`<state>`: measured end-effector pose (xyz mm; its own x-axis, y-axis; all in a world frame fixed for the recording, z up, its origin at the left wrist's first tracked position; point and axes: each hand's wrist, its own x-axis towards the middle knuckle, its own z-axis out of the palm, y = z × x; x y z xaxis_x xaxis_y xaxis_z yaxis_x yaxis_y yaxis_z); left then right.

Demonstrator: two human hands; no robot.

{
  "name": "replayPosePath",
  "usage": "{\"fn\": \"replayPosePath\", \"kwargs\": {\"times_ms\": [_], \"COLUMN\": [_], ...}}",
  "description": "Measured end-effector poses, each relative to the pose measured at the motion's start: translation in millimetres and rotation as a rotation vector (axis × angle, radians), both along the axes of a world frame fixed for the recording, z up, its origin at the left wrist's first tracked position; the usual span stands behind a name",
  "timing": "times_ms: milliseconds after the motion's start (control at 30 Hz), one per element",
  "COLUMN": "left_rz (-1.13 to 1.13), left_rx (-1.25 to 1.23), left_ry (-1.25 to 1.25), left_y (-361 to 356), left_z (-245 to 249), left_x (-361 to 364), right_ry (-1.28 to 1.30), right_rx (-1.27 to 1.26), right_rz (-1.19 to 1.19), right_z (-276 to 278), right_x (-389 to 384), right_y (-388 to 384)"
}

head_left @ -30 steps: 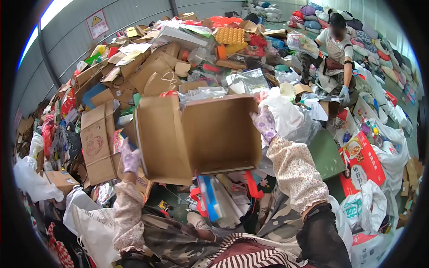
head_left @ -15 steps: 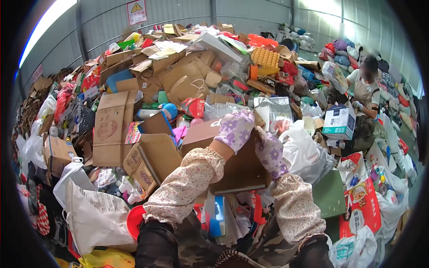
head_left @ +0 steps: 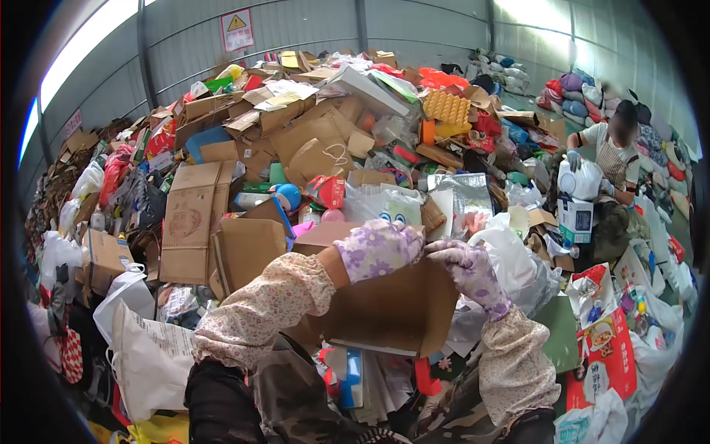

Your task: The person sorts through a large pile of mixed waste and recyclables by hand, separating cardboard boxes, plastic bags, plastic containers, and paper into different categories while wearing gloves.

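A brown cardboard box [head_left: 384, 307] is tilted in front of me, its bare inside facing me. My left hand [head_left: 380, 251], in a white glove with purple flowers, grips its upper edge with the fingers curled over the far side, partly hidden. My right hand [head_left: 473, 277], gloved alike, pinches the same edge close to the left fingertips. Behind the hands lies a clear plastic bag [head_left: 370, 203]. A white plastic bag [head_left: 510, 248] bulges beside my right hand. Below the box, a blue-and-white carton [head_left: 352, 377] and folded paper pieces show between my knees.
A high heap of mixed waste surrounds me: a flattened carton [head_left: 191, 222], a yellow egg tray [head_left: 447, 109], a red printed box [head_left: 603, 359] and a white sack [head_left: 148, 362]. At right, a co-worker [head_left: 610, 148] handles a white bag [head_left: 580, 179] above a blue-and-white box [head_left: 575, 218].
The box has tipped, showing more of its inside, and my hands have shifted lower with it. The view has moved slightly. The co-worker's hands are now at a white bag over the blue-and-white box.
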<state>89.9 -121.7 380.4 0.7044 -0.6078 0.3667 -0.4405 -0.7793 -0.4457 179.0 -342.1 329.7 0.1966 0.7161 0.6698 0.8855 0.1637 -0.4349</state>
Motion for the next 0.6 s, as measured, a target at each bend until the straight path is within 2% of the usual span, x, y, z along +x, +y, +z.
{"fn": "replayPosePath", "kwargs": {"times_ms": [33, 67, 100, 133, 200, 233, 300, 333, 367, 433, 500, 533, 600], "left_rz": [-0.025, -0.005, 0.166, 0.066, 0.149, 0.239, 0.227, 0.222, 0.272, 0.325, 0.145, 0.219, 0.24], "left_rx": [-0.069, -0.047, -0.099, -0.158, -0.364, -0.434, -0.475, -0.474, -0.406, -0.334, -0.646, -0.733, -0.757], "left_ry": [0.084, -0.071, 0.029, -0.163, -0.252, -0.335, -0.374, -0.369, -0.352, -0.328, -0.192, -0.106, -0.169], "left_y": [8, 14, 24, 38, 61, 62, 56, 54, 52, 63, 92, 108, 120], "left_z": [2, 5, 3, -2, -4, -2, 4, 6, 8, 8, 9, -1, -21], "left_x": [-1, -7, 0, 5, 9, 6, -5, -11, -16, -24, -33, -32, -20], "right_ry": [0.005, 0.194, 0.391, 0.492, 0.648, 0.473, 0.022, -0.054, -0.052, 0.375, 0.543, 0.5, 0.461], "right_rx": [-0.001, 0.021, 0.038, -0.003, 0.007, -0.137, -0.229, -0.136, -0.139, -0.167, -0.247, -0.289, -0.333], "right_rz": [0.002, -0.148, -0.308, -0.311, -0.274, -0.459, -0.637, -0.624, -0.627, -0.41, -0.414, -0.442, -0.475], "right_z": [-1, 2, 2, 2, -17, -27, -61, -74, -72, -62, -45, -44, -40], "right_x": [1, -5, -11, -7, -1, -5, -12, -8, -5, 7, 14, 20, 22], "right_y": [2, 6, 6, 7, 19, 20, 36, 44, 43, 42, 39, 41, 46]}}
